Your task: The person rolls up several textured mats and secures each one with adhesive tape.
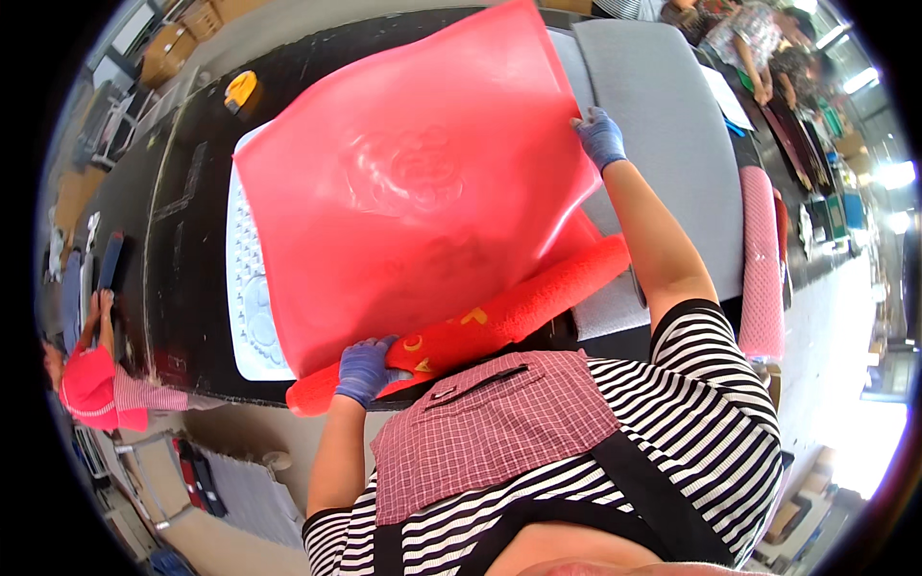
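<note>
A large red mat (413, 182) spreads before me, its smooth, shiny backing facing up with a raised pattern in the middle. At its near side the mat curls over, and a fuzzy red pile strip (519, 309) with yellow lettering shows there. My left hand (367, 372), in a blue glove, closes on this curled near edge toward its left end. Farther off, my right hand (600, 137), gloved alike, pinches the mat's right edge and holds it raised. Under the mat's left side, a pale plastic tray-like mould (245, 288) with a bumpy surface sticks out.
Grey padded fabric (663, 125) covers the table's right side, beside a pink textured roll (759, 259). A yellow tool (241, 90) lies at the far left of the black table (182, 269). A person in red (96, 389) works at left; other people (759, 48) work at far right.
</note>
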{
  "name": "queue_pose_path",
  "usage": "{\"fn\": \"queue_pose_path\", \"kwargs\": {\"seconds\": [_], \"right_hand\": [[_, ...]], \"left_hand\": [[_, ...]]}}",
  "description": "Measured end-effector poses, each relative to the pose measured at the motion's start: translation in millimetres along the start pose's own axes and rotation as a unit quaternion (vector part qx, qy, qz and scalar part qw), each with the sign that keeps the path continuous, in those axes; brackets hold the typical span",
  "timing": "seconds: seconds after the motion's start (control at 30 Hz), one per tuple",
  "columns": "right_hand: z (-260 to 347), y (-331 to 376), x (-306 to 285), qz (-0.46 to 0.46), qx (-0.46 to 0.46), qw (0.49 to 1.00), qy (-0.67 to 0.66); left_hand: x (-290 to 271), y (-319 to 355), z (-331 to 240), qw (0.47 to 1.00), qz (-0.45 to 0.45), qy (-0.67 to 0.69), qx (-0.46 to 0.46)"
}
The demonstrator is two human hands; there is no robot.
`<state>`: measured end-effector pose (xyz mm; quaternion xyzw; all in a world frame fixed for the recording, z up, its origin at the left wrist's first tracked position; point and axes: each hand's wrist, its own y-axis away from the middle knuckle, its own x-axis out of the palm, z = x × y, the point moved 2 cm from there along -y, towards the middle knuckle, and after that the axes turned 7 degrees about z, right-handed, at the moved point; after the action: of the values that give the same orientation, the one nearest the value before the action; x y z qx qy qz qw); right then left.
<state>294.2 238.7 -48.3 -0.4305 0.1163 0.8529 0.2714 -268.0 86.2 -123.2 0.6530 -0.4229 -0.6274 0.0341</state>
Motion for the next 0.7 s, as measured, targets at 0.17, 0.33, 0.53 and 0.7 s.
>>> {"fn": "queue_pose_path", "kwargs": {"seconds": [0.17, 0.33, 0.53, 0.7], "right_hand": [[-68.7, 46.4, -11.8, 0.116, -0.11, 0.987, -0.003], [-79.7, 167.6, -26.0, 0.357, -0.117, 0.927, 0.0], [-56.7, 212.7, -43.8, 0.362, -0.269, 0.815, 0.365], [-76.1, 240.2, -36.5, 0.366, -0.251, 0.849, 0.287]], "left_hand": [[-5.2, 3.9, -3.3, 1.0, 0.007, -0.007, -0.003], [0.6, 1.9, 0.1, 1.0, -0.006, -0.015, 0.006], [-18.3, -7.5, -7.1, 0.998, 0.028, 0.044, 0.025], [1.3, 6.4, 19.6, 0.988, 0.041, 0.133, 0.063]]}}
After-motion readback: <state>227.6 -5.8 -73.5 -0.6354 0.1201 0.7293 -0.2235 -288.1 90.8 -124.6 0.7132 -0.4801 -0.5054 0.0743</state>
